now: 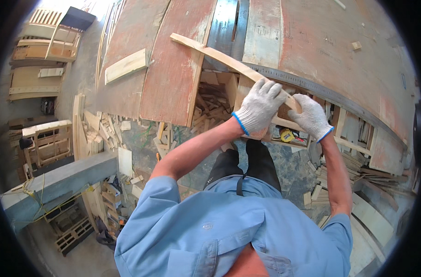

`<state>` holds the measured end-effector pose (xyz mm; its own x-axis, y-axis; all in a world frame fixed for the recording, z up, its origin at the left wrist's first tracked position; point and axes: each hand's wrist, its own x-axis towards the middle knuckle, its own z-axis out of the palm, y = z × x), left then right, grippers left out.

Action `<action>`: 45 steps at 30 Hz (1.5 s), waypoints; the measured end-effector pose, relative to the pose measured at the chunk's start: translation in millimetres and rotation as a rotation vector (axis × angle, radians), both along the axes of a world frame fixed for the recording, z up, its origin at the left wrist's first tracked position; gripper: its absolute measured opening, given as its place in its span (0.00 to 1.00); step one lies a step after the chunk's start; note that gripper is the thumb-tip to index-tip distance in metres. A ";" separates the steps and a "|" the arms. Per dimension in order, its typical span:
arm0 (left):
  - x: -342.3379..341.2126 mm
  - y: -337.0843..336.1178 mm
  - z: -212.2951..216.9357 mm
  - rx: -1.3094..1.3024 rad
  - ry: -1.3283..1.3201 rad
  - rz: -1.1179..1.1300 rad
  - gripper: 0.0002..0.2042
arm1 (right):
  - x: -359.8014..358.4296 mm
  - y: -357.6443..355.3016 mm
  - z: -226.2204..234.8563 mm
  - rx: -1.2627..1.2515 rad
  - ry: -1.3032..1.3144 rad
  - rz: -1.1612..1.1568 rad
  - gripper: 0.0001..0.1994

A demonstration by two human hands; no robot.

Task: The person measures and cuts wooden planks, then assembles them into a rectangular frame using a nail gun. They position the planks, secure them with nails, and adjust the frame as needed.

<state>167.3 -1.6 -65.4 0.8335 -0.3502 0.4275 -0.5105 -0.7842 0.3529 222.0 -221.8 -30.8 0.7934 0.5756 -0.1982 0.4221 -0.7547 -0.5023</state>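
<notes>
Both my hands wear white knit gloves with blue cuffs. A long, narrow strip of pale wood (229, 60) slants from the far left toward me, above the front of the workbench. My left hand (260, 105) is closed over it near its close end. At that end my right hand (309, 116) grips the strip with thumb and fingers. Just beyond my hands, a metal ruler strip (307, 82) runs along the bench. Farther left, a short pale wood block (126, 66) lies on the reddish bench boards (173, 74).
Wood offcuts (210, 106) fill a gap below the bench. A yellow tape measure (286, 135) sits on a shelf under my hands. Stacked wood pieces (344, 171) lie on the floor at right. A grey beam (67, 177) and wooden frames (48, 147) stand at left.
</notes>
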 end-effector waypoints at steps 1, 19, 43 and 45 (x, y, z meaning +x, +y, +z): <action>12.9 -5.8 -5.6 0.032 -0.014 -0.019 0.23 | 12.7 -10.9 -11.2 -0.003 -0.053 0.038 0.27; 167.5 -35.2 -55.7 0.126 0.386 0.058 0.15 | 117.8 -37.8 -117.9 0.035 -0.704 -0.267 0.12; 157.9 -65.5 -76.7 0.190 0.386 0.200 0.20 | 118.7 -57.2 -132.5 0.179 -0.602 -0.302 0.15; 159.1 -71.0 -78.9 0.200 0.371 0.193 0.19 | 119.4 -61.2 -133.6 0.166 -0.608 -0.316 0.15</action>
